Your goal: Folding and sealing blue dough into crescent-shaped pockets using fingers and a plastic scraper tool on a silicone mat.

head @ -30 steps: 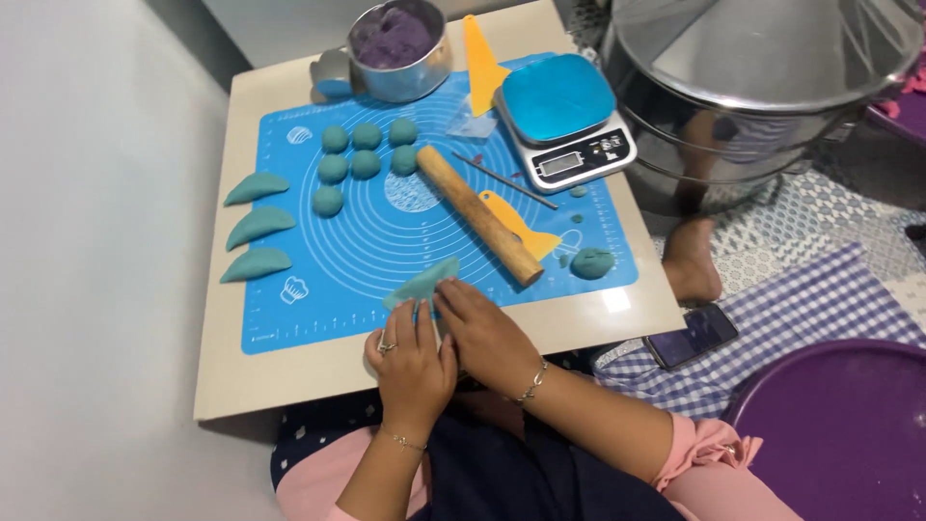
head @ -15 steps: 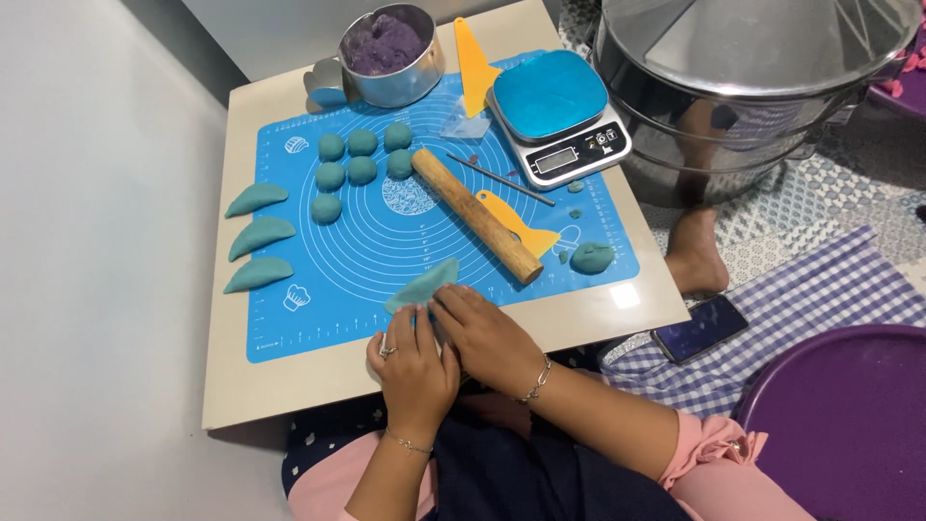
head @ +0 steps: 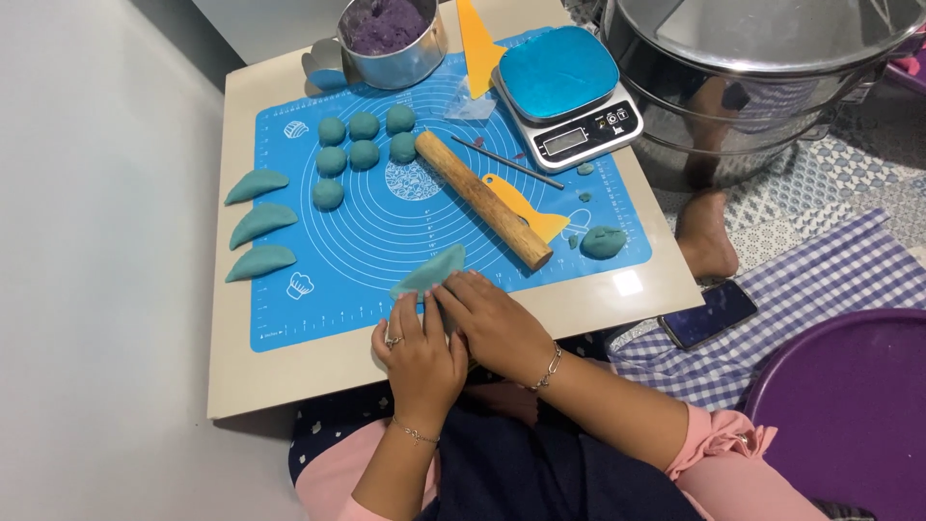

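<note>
My left hand [head: 422,352] and my right hand [head: 490,320] pinch the near edge of a folded teal dough piece [head: 431,272] over the front of a blue silicone mat [head: 424,222]. Three finished teal crescent dumplings [head: 258,224] lie in a column at the mat's left edge. Several teal dough balls [head: 363,147] sit on the far half of the mat. A wooden rolling pin [head: 483,198] lies slantwise just beyond my right hand, with a yellow scraper [head: 526,207] beside it.
A metal bowl of purple filling [head: 388,31], a second yellow scraper [head: 476,39] and a digital scale [head: 569,96] stand at the back. A dough lump [head: 603,241] lies front right. A large steel steamer [head: 772,77], a phone [head: 709,314] and a purple basin [head: 849,415] are to the right.
My hands stay on the folded dough piece, fingers shifting slightly along its edge. The camera has moved a little closer; nothing else on the table has moved.
</note>
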